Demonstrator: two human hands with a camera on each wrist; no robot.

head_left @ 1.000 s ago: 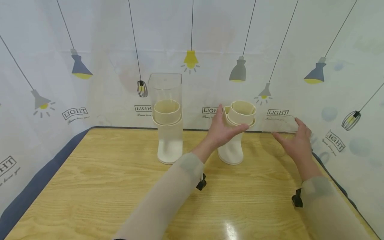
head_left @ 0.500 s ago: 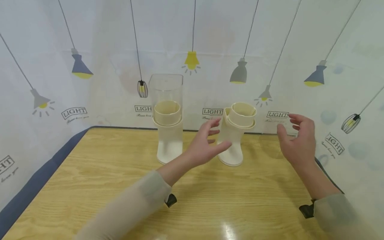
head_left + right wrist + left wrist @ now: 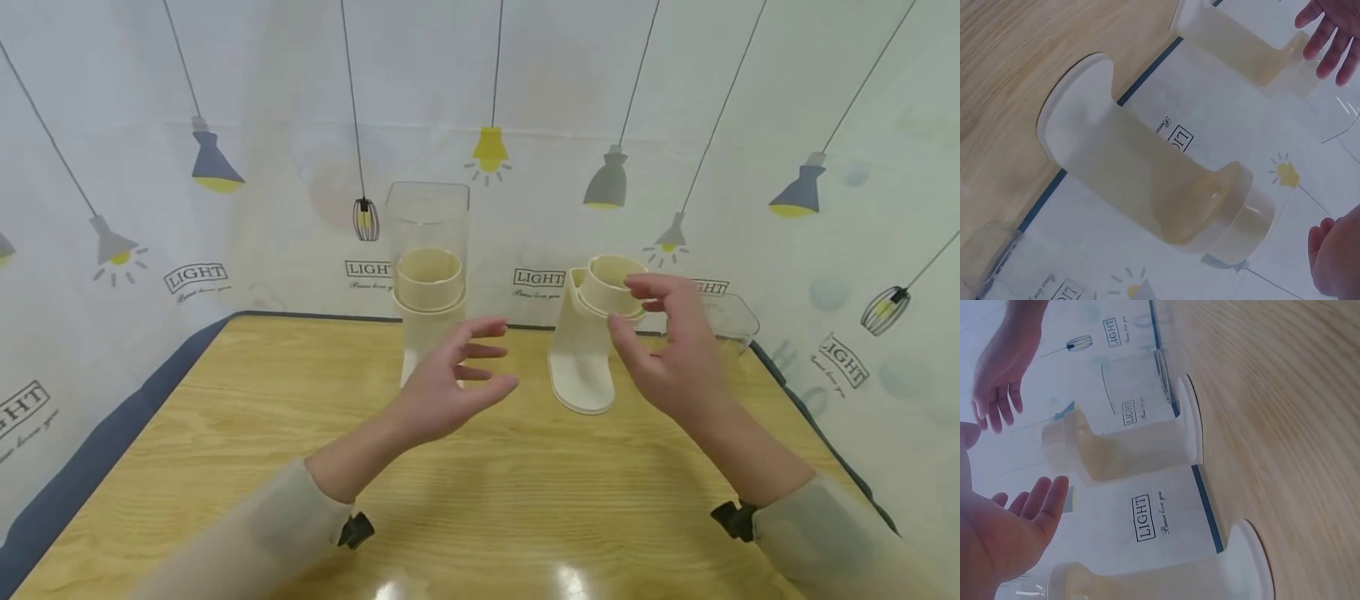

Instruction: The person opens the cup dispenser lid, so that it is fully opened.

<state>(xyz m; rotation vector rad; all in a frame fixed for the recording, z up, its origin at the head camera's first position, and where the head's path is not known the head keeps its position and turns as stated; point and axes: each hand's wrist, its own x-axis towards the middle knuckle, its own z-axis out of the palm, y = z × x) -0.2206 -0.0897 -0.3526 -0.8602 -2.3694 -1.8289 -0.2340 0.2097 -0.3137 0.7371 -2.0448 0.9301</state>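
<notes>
Two cream plastic stands with ring-shaped tops and rounded feet are upright on the table. The left stand (image 3: pixel 430 292) carries a tall clear container (image 3: pixel 429 204); its foot is partly behind my left hand (image 3: pixel 442 392), which hovers with spread fingers and holds nothing. My right hand (image 3: pixel 675 350), fingers loosely bent, overlaps the ring of the right stand (image 3: pixel 585 358) in the head view. In the right wrist view, a gap shows between that hand (image 3: pixel 1338 262) and the right stand (image 3: pixel 1129 162). Another clear container (image 3: pixel 731 312) stands behind my right hand, beside the right stand.
The wooden table (image 3: pixel 495 500) ends at a dark blue edge along the back. Directly behind it hangs a pale curtain (image 3: pixel 300 250) printed with lamps and lettering. Black cameras are strapped at both wrists.
My left hand has drawn back from the right stand and moved left, in front of the left stand. My right hand has moved left from the loose clear container to the right stand.
</notes>
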